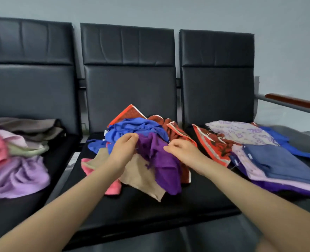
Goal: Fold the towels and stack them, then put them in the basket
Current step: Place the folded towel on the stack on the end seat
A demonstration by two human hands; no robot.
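A single head-worn, wide-angle view looks forward and slightly down from close above the front edge of the middle seat (150, 211) in a three-seat bench, facing its backrests (130, 79) and the wall (287, 42) behind; both forearms reach in from the bottom corners.

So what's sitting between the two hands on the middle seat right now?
In the head view, the purple towel bridges the gap: the left hand and right hand each pinch its upper edge.

both hands, left hand (123, 149) and right hand (182, 149), pinch a purple towel (166, 168) atop the middle seat's pile (132, 128).
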